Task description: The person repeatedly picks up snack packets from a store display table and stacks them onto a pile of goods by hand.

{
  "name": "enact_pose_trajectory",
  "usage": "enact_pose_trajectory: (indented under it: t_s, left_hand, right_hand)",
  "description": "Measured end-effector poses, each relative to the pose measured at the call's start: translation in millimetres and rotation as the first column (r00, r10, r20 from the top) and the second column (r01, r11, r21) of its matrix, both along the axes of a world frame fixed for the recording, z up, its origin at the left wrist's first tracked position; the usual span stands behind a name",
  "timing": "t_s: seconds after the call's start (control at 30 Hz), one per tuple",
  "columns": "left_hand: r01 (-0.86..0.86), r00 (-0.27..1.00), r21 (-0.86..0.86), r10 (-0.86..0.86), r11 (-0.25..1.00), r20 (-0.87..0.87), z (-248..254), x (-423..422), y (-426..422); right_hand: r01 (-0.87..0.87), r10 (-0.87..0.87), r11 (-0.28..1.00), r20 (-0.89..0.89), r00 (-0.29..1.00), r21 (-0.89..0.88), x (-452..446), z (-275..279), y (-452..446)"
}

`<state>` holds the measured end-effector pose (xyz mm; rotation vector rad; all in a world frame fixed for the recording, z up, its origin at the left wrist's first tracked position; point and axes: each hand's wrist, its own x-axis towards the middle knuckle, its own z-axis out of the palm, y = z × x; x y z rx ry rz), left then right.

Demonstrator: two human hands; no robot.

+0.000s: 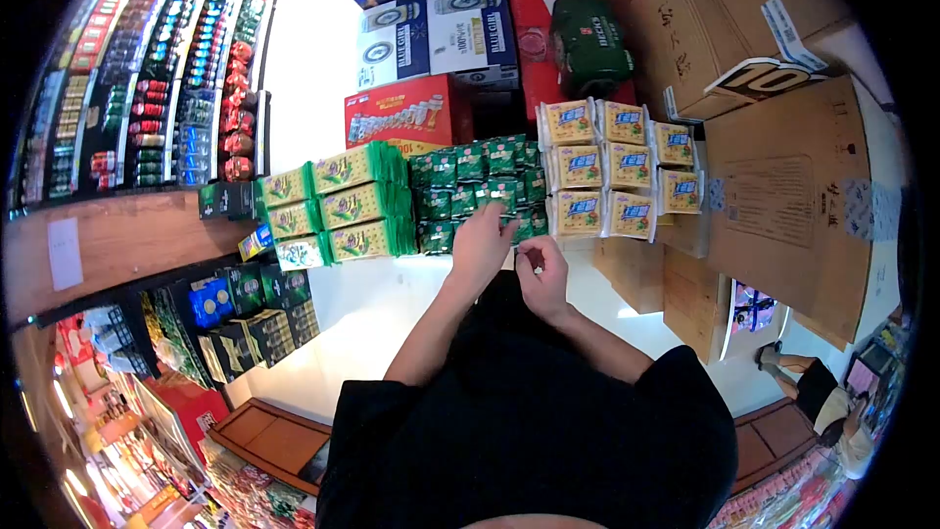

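Observation:
Small dark-green packets (470, 165) are stacked in rows in front of me. My left hand (480, 243) reaches over the near rows, its fingers bent down and its thumb apart, with a small green packet between them; the fingertips are partly hidden. Closer to my body, my right hand (541, 274) is curled with thumb and fingers together, just right of my left hand. What it holds, if anything, I cannot make out. To the left of the green packets lie piles of green-and-yellow packs (354, 204). On their right are cream-yellow packs (576, 167) in clear wrapping.
Behind the packets stand a red drinks carton (401, 116), Blue Girl beer cartons (470, 31) and a green Beck's pack (590, 44). Large cardboard boxes (788, 201) rise on the right. Drink shelves (162, 88) line the left. Another person (821, 394) is at far right.

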<state>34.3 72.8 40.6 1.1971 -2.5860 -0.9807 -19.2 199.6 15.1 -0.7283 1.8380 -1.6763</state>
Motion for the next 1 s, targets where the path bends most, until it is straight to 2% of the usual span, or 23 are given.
enact_pose_trajectory:
  t_s: [0.1, 0.23, 0.4, 0.43, 0.5, 0.57, 0.7, 0.77, 0.83, 0.93, 1.0]
  left_hand:
    - [0.010, 1.000, 0.156, -0.014, 0.988, 0.026, 5.5, 49.1, 6.3]
    - [-0.015, 1.000, 0.247, 0.021, 0.969, -0.023, 6.0, 126.0, 21.8]
    - [-0.111, 0.990, 0.127, 0.120, 0.986, -0.072, -4.5, 239.3, 52.3]
    - [-0.187, 0.974, 0.157, 0.204, 0.970, -0.096, -0.9, 262.7, 61.2]
    - [-0.262, 0.953, 0.090, 0.272, 0.961, -0.134, -7.9, 316.4, 76.0]
    - [-0.353, 0.930, 0.096, 0.361, 0.930, -0.075, -5.6, 373.8, 92.0]
    - [-0.593, 0.803, 0.065, 0.595, 0.803, -0.025, -7.6, 483.9, 134.9]
    - [-0.711, 0.698, 0.072, 0.715, 0.699, -0.043, -5.9, 530.6, 158.0]
    - [-0.796, 0.595, 0.076, 0.800, 0.600, -0.075, -4.6, 569.9, 182.0]
    - [-0.896, 0.426, 0.062, 0.892, 0.439, -0.152, -11.8, 608.5, 214.3]
    - [-0.947, 0.307, 0.033, 0.933, 0.318, -0.186, -9.8, 632.0, 235.2]
  right_hand:
    - [-0.074, 0.075, 0.997, -0.015, 0.997, 0.005, 20.4, -0.5, -6.5]
    - [-0.228, 0.227, 0.974, 0.044, 0.973, 0.015, 65.9, 0.2, -17.2]
    - [-0.448, 0.463, 0.881, -0.083, 0.882, 0.154, 157.8, 3.5, -28.7]
    - [-0.502, 0.525, 0.844, -0.103, 0.845, 0.187, 180.3, 0.6, -28.7]
    - [-0.567, 0.575, 0.817, -0.214, 0.789, 0.106, 234.9, -8.0, -30.0]
    - [-0.668, 0.672, 0.739, -0.170, 0.721, 0.089, 291.9, -18.6, -28.1]
    - [-0.865, 0.853, 0.494, -0.240, 0.464, 0.085, 406.1, -22.2, -24.7]
    - [-0.930, 0.937, 0.326, -0.188, 0.295, 0.167, 457.0, -5.7, -20.5]
    - [-0.962, 0.968, 0.210, -0.176, 0.179, 0.176, 503.2, 4.5, -16.1]
    - [-0.975, 0.961, 0.021, -0.272, -0.041, 0.222, 559.7, -0.5, -7.9]
    - [-0.963, 0.958, -0.112, -0.230, -0.170, 0.245, 597.8, -4.8, 1.3]
